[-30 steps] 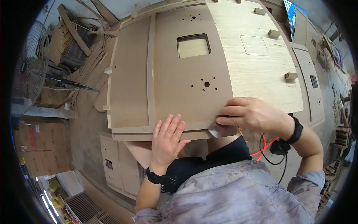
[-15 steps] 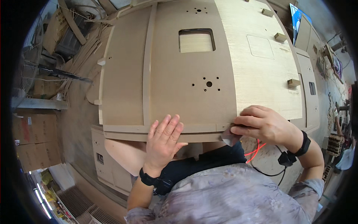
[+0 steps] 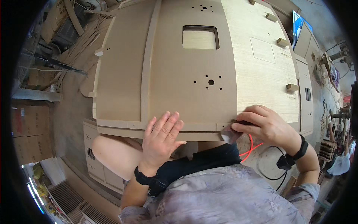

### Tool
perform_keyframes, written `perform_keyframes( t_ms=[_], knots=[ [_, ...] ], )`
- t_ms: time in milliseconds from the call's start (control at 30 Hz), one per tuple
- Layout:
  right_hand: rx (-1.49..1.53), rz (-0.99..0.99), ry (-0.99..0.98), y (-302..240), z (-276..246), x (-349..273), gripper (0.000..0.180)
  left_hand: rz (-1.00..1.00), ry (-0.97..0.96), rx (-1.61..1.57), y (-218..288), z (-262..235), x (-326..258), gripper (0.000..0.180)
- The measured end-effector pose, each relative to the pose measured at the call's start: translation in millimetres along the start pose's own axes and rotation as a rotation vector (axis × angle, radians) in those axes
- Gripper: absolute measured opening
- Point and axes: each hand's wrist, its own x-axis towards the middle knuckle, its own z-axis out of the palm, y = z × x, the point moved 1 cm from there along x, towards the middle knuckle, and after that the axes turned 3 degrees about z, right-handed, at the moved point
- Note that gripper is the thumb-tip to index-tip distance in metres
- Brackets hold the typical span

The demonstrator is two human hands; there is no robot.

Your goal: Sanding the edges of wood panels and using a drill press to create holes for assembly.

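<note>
A large brown board panel (image 3: pixel 179 106) lies before me, with a rectangular cutout and groups of round holes. My left hand (image 3: pixel 162 136) rests flat on its near edge strip (image 3: pixel 121 128), fingers spread and pointing away from me. At the right end of that strip, my right hand (image 3: pixel 263 123) pinches a folded greyish piece of sandpaper (image 3: pixel 228 135) against the corner. The fingertips partly hide the sandpaper and the edge under it.
A pale wood board (image 3: pixel 266 84) with several small wooden blocks (image 3: pixel 282 42) borders the panel on the right. Red cable (image 3: pixel 249 149) and a black cord (image 3: pixel 261 171) lie below my right hand. Cardboard boxes (image 3: pixel 31 130) stand at the left, near a grey metal bar (image 3: pixel 37 95).
The view has shifted slightly, and my bare leg shows more at the left. Both hands keep nearly the same places on the panel edge, the right one still holding the sandpaper.
</note>
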Motion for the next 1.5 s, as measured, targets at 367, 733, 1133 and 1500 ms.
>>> perform_keyframes(
  t_ms=[367, 733, 1133, 1500],
  knots=[
    [-0.081, 0.106, -0.064, -5.0, -16.7, -11.0, 0.043, -0.024, 0.021, -0.097, -1.8, 1.2, 1.8, 0.07],
    [-0.109, -0.092, 0.011, -43.0, 2.3, 73.7, 0.047, -0.524, -0.007, 0.126, -57.8, -44.1, -42.9, 0.09],
    [-0.212, -0.254, 0.06, -89.5, 65.4, 209.6, 0.04, -0.533, 0.075, 0.212, -88.9, -31.8, -66.3, 0.078],
    [-0.229, -0.269, -0.004, -98.8, 66.2, 222.7, 0.038, -0.577, 0.139, 0.259, -92.0, -24.0, -64.9, 0.072]
  ],
)
